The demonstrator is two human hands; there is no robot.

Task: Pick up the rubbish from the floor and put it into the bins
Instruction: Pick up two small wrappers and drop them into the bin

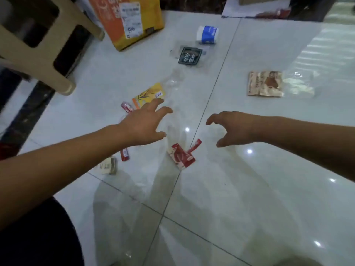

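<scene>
Closest to the lens is the left forearm, reaching out over the white tiled floor [249, 198]. Going across: a beige stool [38, 54] sits top-left, and a tan wrapper [108, 166] and a red sachet [124, 154] lie just beside that arm. The left hand [143, 125] hovers with its fingers spread and loosely hooked, holding nothing, and a yellow packet [149, 95] lies right past its fingertips.

The bit that matters, I reckon, is the torn red wrapper [181, 156]. It's flat on the tiles between the two hands, on the camera side of both thumbs, with its long axis running diagonally. The left thumb looks slightly nearer.

The right hand [232, 129] is clawed the same way and also empty. A brown packet [266, 83] lies well beyond it. Can't see any bins.
</scene>
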